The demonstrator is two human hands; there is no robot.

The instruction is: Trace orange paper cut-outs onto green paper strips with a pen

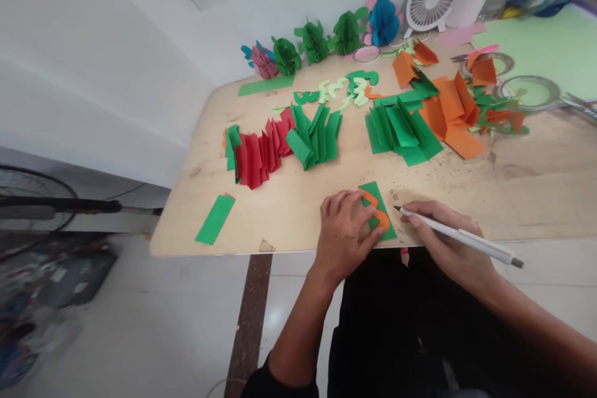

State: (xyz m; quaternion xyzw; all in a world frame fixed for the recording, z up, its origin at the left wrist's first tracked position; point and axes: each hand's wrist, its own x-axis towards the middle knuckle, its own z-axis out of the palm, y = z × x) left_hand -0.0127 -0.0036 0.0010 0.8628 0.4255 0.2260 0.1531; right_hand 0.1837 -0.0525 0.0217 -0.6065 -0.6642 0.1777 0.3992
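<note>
My left hand (345, 230) lies on the table with its fingers spread, pressing down an orange paper cutout (381, 217) with a curved edge. Beneath that cutout is a green paper rectangle (373, 189), partly covered by my fingers. In my right hand (452, 242) is a white pen (466, 237), gripped between thumb and fingers. Its dark tip points left, just off the right edge of the green paper, and appears apart from it.
Folded red papers (254, 158), green papers (317, 137) and orange papers (450, 106) lie across the wooden table (289, 211). Another green strip (215, 219) rests at left. Paper figures (312, 43) and a white fan (431, 0) stand behind; tape rolls (529, 92) and scissors (581, 106) lie right.
</note>
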